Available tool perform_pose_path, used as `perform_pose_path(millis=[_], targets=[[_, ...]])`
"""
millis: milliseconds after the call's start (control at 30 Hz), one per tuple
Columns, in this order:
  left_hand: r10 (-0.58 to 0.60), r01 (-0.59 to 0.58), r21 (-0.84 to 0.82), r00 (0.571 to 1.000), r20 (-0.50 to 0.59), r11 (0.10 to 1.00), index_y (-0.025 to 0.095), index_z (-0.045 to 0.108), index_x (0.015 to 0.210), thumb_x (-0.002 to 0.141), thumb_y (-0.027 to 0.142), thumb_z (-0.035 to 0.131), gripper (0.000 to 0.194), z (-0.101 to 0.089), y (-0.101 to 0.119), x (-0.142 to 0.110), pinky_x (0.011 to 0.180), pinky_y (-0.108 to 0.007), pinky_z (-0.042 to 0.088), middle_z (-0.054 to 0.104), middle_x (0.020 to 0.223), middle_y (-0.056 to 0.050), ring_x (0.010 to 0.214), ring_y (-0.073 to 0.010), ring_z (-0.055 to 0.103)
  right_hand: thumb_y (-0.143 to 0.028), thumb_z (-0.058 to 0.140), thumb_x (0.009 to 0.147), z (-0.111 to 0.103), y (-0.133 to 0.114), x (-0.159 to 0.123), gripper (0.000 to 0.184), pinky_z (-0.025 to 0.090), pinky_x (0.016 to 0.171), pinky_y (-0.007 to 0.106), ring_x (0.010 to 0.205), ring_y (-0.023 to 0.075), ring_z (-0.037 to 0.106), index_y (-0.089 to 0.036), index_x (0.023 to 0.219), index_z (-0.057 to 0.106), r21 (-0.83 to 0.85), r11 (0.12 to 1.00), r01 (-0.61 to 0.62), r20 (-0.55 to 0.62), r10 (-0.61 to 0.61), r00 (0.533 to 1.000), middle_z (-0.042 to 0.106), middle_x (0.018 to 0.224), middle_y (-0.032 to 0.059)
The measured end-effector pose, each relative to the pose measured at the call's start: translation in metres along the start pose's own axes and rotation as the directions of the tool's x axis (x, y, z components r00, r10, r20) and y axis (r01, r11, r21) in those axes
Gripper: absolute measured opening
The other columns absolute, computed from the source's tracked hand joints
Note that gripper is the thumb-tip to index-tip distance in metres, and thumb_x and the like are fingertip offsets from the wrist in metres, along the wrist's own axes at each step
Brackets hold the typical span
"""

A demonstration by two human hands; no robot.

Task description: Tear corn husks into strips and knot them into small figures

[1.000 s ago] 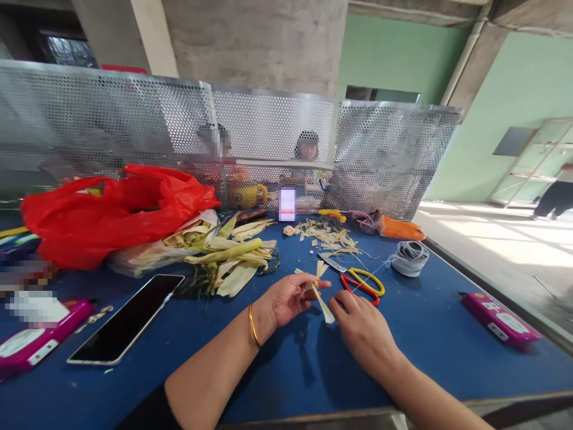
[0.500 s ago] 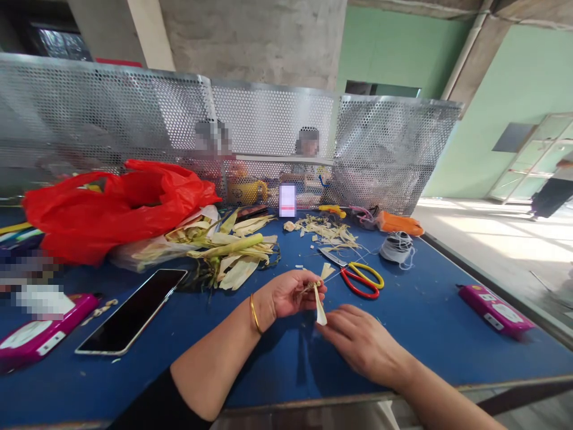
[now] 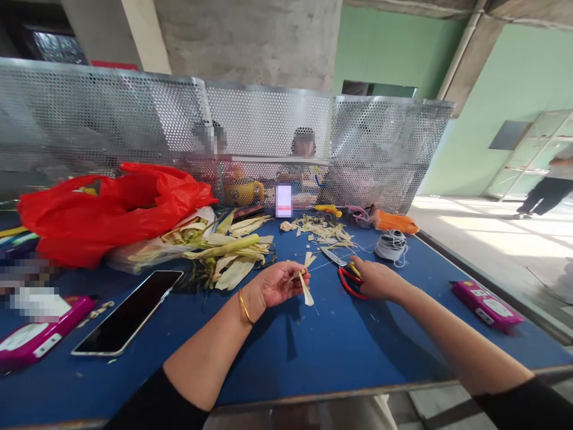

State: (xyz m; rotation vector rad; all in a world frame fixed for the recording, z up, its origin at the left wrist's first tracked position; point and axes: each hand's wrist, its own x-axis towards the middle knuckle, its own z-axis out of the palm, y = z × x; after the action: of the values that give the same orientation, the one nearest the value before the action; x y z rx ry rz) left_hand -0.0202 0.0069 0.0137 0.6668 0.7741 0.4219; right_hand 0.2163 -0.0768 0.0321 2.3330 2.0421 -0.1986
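The right hand [image 3: 376,280], nearer, curls fingers over the red-and-yellow-handled metal scissors [image 3: 344,280], grip closure unclear; their blades angle forward-left from it. The left hand [image 3: 278,285] pinches a pale, husk-like strip [image 3: 307,294].

open stretch of tabletop [image 3: 322,358] along near edge, phone [image 3: 129,312] blocking left, magenta box [image 3: 486,304] near right edge

Beyond the fingers [image 3: 305,279], we see perforated metal panels [image 3: 268,122] along the blue counter's [image 3: 277,370] far edge, concrete [image 3: 246,42] behind; to their right, a pale green wall [image 3: 483,77] and sunlit floor [image 3: 465,230].
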Motion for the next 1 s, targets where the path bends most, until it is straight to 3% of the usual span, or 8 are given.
perform_pose_path(millis=[100, 233, 333, 433, 533, 733, 900, 1000], targets=[[0.024, -0.024, -0.003, 1.0, -0.019, 1.0, 0.01, 0.062, 0.071, 0.078, 0.011, 0.057, 0.008, 0.001, 0.0, -0.001, 0.062, -0.023, 0.054, 0.066, 0.063, -0.005, 0.056, -0.0128, 0.064, -0.013, 0.061, 0.069, -0.003, 0.011, -0.011, 0.068, 0.042, 0.064, 0.027, 0.088, 0.0252, 0.064, -0.014, 0.135, 0.044, 0.108, 0.993, -0.045, 0.04, 0.041, 0.998, 0.068, 0.101, 0.0132], [0.035, -0.035, -0.011, 0.999, -0.007, 0.999, 0.009, 0.062, 0.07, 0.077, 0.012, 0.057, 0.009, 0.002, 0.0, -0.001, 0.061, -0.023, 0.054, 0.066, 0.063, -0.006, 0.056, -0.0134, 0.063, -0.045, 0.058, 0.08, -0.005, 0.03, -0.043, 0.043, 0.041, 0.049, 0.023, 0.056, 0.0143, 0.057, -0.018, 0.113, 0.062, 0.318, 0.944, -0.091, 0.169, 0.038, 0.985, 0.066, 0.073, 0.0015], [0.041, -0.041, -0.025, 0.999, -0.004, 0.999, 0.009, 0.062, 0.069, 0.076, 0.011, 0.058, 0.008, 0.002, -0.002, 0.0, 0.06, -0.023, 0.054, 0.066, 0.063, -0.006, 0.055, -0.0133, 0.063, -0.062, 0.06, 0.074, -0.009, 0.034, -0.071, 0.051, 0.034, 0.038, 0.02, 0.04, 0.0076, 0.042, -0.018, 0.097, 0.065, 0.705, 0.654, -0.274, 0.334, 0.035, 0.942, 0.053, 0.058, -0.004], [0.05, -0.05, -0.029, 0.999, -0.013, 0.998, 0.01, 0.062, 0.069, 0.075, 0.01, 0.057, 0.008, 0.002, -0.003, 0.001, 0.059, -0.023, 0.054, 0.066, 0.063, -0.006, 0.054, -0.0133, 0.063, -0.064, 0.068, 0.067, -0.011, 0.031, -0.086, 0.052, 0.048, 0.051, 0.022, 0.049, 0.0094, 0.051, -0.018, 0.09, 0.067, 0.874, 0.353, -0.333, 0.348, 0.023, 0.937, 0.054, 0.062, -0.003], [0.054, -0.055, -0.022, 0.998, -0.018, 0.998, 0.009, 0.063, 0.069, 0.076, 0.01, 0.056, 0.01, 0.003, -0.004, 0.0, 0.06, -0.023, 0.054, 0.067, 0.063, -0.006, 0.055, -0.0133, 0.063, -0.065, 0.065, 0.071, -0.01, 0.028, -0.084, 0.05, 0.055, 0.066, 0.029, 0.063, 0.014, 0.059, -0.02, 0.091, 0.067, 0.913, 0.226, -0.339, 0.347, 0.004, 0.938, 0.059, 0.07, 0.0], [0.063, -0.063, -0.014, 0.998, -0.004, 0.998, 0.01, 0.062, 0.068, 0.076, 0.01, 0.058, 0.009, 0.004, -0.005, -0.001, 0.058, -0.022, 0.054, 0.066, 0.062, -0.005, 0.055, -0.0124, 0.063, -0.065, 0.063, 0.073, -0.001, 0.015, -0.057, 0.05, 0.057, 0.061, 0.028, 0.067, 0.0149, 0.061, -0.019, 0.091, 0.066, 0.908, 0.277, -0.315, 0.314, 0.05, 0.948, 0.06, 0.071, 0.0014], [0.065, -0.065, 0.001, 0.998, -0.003, 0.998, 0.01, 0.061, 0.066, 0.075, 0.011, 0.059, 0.01, 0.004, -0.006, 0.0, 0.056, -0.023, 0.053, 0.066, 0.062, -0.005, 0.053, -0.0129, 0.062, -0.063, 0.067, 0.069, 0.003, 0.002, -0.037, 0.051, 0.053, 0.054, 0.026, 0.05, 0.0099, 0.053, -0.017, 0.09, 0.066, 0.853, 0.465, -0.237, 0.204, 0.121, 0.972, 0.055, 0.061, -0.0029], [0.086, -0.086, -0.001, 0.996, -0.01, 0.996, 0.01, 0.061, 0.066, 0.077, 0.011, 0.057, 0.013, 0.004, -0.004, -0.001, 0.057, -0.023, 0.053, 0.066, 0.061, -0.005, 0.053, -0.0121, 0.062, -0.052, 0.074, 0.065, 0.007, 0.007, -0.033, 0.041, 0.046, 0.052, 0.025, 0.053, 0.0129, 0.054, -0.017, 0.086, 0.068, 0.779, 0.604, -0.171, 0.12, 0.125, 0.985, 0.059, 0.06, -0.002]])
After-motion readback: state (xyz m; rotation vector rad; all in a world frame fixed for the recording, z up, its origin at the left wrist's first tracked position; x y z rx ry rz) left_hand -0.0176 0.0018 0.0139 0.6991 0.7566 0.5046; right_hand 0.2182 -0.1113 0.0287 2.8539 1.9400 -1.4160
